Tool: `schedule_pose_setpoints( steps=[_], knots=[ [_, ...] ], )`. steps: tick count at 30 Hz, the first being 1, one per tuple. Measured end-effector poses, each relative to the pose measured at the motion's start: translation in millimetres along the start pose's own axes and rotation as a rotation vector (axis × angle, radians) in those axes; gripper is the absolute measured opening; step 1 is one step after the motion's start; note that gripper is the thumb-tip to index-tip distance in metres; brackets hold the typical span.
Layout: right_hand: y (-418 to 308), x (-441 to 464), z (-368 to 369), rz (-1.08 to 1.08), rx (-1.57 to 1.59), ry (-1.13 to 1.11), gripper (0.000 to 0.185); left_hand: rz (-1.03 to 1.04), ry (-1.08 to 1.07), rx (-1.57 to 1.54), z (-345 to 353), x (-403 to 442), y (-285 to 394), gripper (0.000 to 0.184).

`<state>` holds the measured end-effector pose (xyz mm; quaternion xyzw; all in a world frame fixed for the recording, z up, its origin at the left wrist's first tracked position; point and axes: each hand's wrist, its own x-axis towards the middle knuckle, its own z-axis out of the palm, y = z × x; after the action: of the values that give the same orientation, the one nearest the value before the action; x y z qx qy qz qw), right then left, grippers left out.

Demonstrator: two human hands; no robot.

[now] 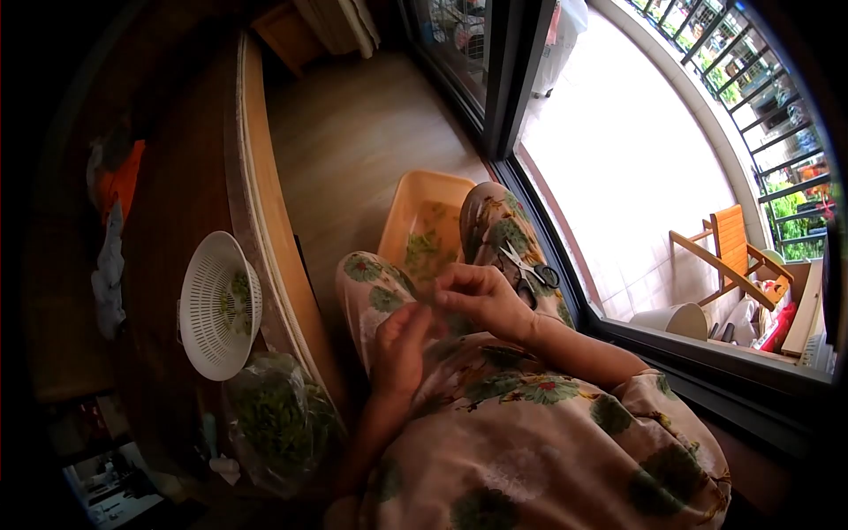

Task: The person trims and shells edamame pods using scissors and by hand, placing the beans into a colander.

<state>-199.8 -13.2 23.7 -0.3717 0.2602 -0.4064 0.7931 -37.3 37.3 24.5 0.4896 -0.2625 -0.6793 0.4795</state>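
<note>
My left hand (402, 344) and my right hand (481, 300) meet above my lap, fingers bent together. Whatever lies between the fingertips is too small and blurred to name. Scissors (530, 276) with dark handles rest on my right thigh. Beyond my knees, an orange basin (399, 212) on the floor holds green vegetable pieces (424, 243). To the left, a white colander (201, 305) with some greens inside stands on the wooden surface. Beside it lies a clear plastic bag (278, 424) full of green vegetables.
A wooden bench or table edge (265, 194) runs along my left. The sliding door frame (565, 256) is close on my right. Past it are a wooden folding chair (730, 247), a whitish bucket (676, 321) and a railing. Orange and pale bags lie far left.
</note>
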Motion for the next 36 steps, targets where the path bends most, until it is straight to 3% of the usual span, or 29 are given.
schedule_pose_setpoints(
  steps=[11, 27, 33, 36],
  knots=[
    [-5.8, -4.1, -1.6, 0.039, -0.241, 0.079, 0.008, 0.126, 0.054, 0.263, 5.7, -4.6, 3.5, 0.016],
    [-1.1, -2.8, 1.6, 0.001, -0.094, 0.030, 0.003, 0.103, -0.003, 0.278, 1.0, -6.3, 1.4, 0.017],
    [7.9, -1.2, -0.6, 0.034, -0.073, 0.071, 0.001, -0.160, -0.069, -0.288, -1.1, -4.5, -4.9, 0.014],
    [4.9, -1.9, 1.7, 0.083, 0.016, 0.051, 0.002, -0.321, -0.337, -0.600, -9.1, -1.2, -10.1, 0.017]
  ],
)
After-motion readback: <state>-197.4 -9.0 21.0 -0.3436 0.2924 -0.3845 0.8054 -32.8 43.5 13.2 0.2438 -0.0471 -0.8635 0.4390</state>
